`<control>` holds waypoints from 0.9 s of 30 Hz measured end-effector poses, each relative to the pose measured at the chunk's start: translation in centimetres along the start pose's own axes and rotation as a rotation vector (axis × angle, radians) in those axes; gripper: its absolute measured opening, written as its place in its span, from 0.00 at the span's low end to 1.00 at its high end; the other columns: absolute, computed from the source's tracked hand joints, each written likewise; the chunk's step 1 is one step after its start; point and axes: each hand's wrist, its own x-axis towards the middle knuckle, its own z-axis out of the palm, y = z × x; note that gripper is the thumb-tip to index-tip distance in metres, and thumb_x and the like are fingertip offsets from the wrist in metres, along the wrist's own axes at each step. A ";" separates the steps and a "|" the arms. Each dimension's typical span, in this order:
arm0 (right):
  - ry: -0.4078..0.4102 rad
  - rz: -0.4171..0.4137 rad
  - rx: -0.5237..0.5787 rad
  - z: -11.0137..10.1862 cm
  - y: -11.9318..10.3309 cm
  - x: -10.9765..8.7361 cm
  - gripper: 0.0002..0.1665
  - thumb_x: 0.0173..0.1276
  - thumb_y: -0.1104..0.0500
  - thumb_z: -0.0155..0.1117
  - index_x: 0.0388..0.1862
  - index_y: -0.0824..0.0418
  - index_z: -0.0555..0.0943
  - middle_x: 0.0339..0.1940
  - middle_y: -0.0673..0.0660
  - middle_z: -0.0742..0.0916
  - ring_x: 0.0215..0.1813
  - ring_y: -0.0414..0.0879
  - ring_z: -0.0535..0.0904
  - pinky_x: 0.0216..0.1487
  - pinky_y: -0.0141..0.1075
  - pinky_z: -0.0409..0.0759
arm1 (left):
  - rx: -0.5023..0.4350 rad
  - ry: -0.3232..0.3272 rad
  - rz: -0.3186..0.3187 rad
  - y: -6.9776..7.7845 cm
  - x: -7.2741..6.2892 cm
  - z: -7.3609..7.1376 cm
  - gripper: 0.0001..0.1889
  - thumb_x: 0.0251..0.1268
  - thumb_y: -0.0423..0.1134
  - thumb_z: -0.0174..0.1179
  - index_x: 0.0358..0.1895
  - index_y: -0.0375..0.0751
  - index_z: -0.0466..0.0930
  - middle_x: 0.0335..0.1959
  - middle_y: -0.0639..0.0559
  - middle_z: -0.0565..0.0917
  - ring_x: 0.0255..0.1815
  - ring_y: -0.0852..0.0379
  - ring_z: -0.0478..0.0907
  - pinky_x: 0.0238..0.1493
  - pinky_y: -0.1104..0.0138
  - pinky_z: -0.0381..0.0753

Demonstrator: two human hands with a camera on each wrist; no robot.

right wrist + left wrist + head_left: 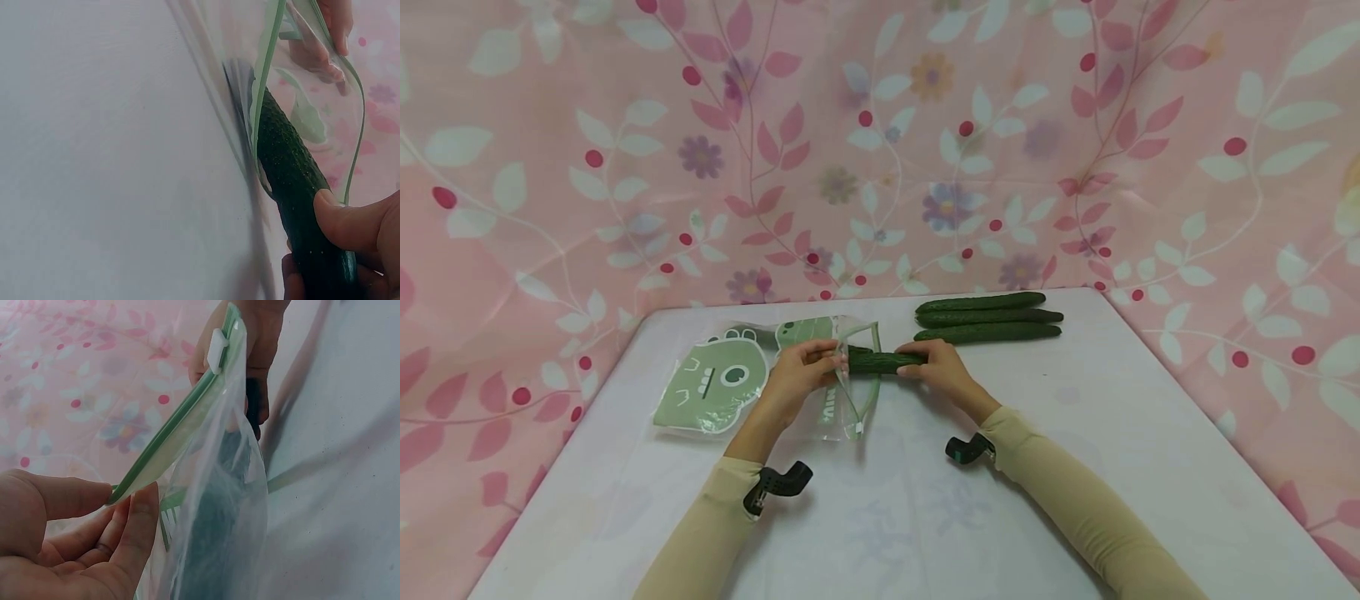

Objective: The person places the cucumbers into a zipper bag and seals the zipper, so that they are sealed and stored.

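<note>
My left hand [793, 379] pinches the green zip rim [178, 419] of a clear plastic zip bag [827, 427] between thumb and finger. A white slider [217, 351] sits on that rim. The bag's mouth gapes to the right. My right hand [946, 371] grips a dark green cucumber [294, 162] near its right end, the thumb [344, 215] lying on top. The cucumber passes through the mouth, and its far part shows through the plastic in the right wrist view. Left of my left hand, clear plastic carries a green one-eyed cartoon print [711, 387].
Several cucumbers [988, 317] lie side by side at the back of the white-covered table [1075, 467], right of the bag. A pink floral cloth [880, 167] hangs behind the table. Black wrist-camera mounts [782, 482] stick out from both sleeves.
</note>
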 end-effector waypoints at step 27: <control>-0.159 -0.265 -0.380 -2.8 1.1 -1.1 0.14 0.68 0.57 0.77 0.48 0.63 0.90 0.39 0.53 0.89 0.34 0.42 0.78 0.37 0.40 0.78 | -0.026 -0.002 0.019 0.3 0.1 -0.4 0.22 0.76 0.24 0.58 0.69 0.20 0.71 0.49 0.40 0.81 0.45 0.55 0.85 0.51 0.63 0.85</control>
